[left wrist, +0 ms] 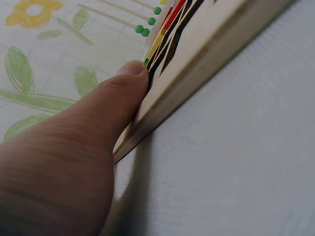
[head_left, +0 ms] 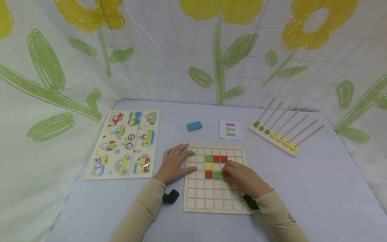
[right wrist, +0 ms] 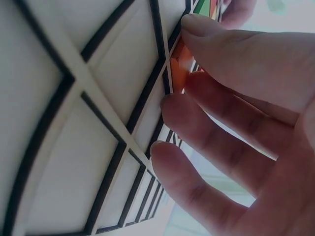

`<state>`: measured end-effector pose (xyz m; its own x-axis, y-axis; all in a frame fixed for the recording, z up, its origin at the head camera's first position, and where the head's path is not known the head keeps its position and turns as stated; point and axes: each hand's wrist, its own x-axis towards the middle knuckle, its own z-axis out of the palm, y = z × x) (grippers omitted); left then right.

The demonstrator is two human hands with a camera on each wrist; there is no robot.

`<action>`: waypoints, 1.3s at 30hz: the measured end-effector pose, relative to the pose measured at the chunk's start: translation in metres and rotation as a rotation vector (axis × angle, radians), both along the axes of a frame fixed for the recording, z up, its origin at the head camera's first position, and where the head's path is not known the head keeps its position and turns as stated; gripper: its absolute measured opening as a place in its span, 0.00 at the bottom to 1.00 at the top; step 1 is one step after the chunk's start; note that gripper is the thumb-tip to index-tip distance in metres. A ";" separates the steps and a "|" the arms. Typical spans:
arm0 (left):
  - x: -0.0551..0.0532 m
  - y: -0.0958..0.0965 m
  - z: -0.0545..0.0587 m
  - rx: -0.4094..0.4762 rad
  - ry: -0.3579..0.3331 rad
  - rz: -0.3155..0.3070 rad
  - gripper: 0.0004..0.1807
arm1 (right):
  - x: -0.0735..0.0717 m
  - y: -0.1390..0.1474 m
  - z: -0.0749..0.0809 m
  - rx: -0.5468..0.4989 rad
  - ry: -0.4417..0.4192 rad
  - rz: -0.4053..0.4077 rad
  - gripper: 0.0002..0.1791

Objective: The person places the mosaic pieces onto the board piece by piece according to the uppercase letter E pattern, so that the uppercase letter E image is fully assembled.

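Observation:
A wooden grid board (head_left: 200, 203) lies on the table between the hands. Its upper middle cells hold red tiles, two green ones, a yellow tile (head_left: 208, 166) and, in the lower coloured row, a red tile (head_left: 209, 174) beside a green tile (head_left: 217, 175). My left hand (head_left: 174, 164) rests spread at the board's left edge, thumb and fingertips on its border. Over the board's right part, my right hand (head_left: 245, 178) pinches an orange tile (right wrist: 179, 73) between thumb and index finger, right at the cell beside the green tile. Its other fingers lie loosely bent close to the grid.
A picture puzzle board (head_left: 121, 146) with vehicles lies at the left. Behind the grid are a blue block (head_left: 194, 126) and a card (head_left: 239, 131) with a coloured pattern. At the back right stands a peg rack (head_left: 272, 141) with green and yellow beads on slanting rods.

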<state>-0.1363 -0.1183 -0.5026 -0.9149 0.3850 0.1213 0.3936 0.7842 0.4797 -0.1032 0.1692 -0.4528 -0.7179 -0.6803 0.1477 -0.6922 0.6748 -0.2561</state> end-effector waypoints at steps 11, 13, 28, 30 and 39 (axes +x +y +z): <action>0.000 0.000 0.000 0.011 0.013 -0.005 0.31 | 0.004 0.025 0.016 0.080 -0.080 -0.144 0.13; 0.000 0.000 0.000 0.010 0.012 -0.003 0.31 | 0.008 0.036 0.021 0.081 -0.127 -0.207 0.15; -0.001 0.000 -0.001 0.004 0.018 -0.004 0.31 | 0.035 0.094 0.010 0.080 -0.174 -0.334 0.17; -0.001 0.000 -0.001 0.002 0.015 -0.004 0.31 | 0.035 0.094 0.006 0.081 -0.155 -0.337 0.18; 0.000 0.000 -0.001 -0.002 0.009 -0.002 0.31 | 0.028 0.091 -0.004 0.104 -0.121 -0.354 0.17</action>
<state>-0.1365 -0.1185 -0.5040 -0.9131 0.3869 0.1286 0.3992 0.7846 0.4744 -0.0751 0.2599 -0.4565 -0.9188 -0.3946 -0.0090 -0.3812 0.8929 -0.2395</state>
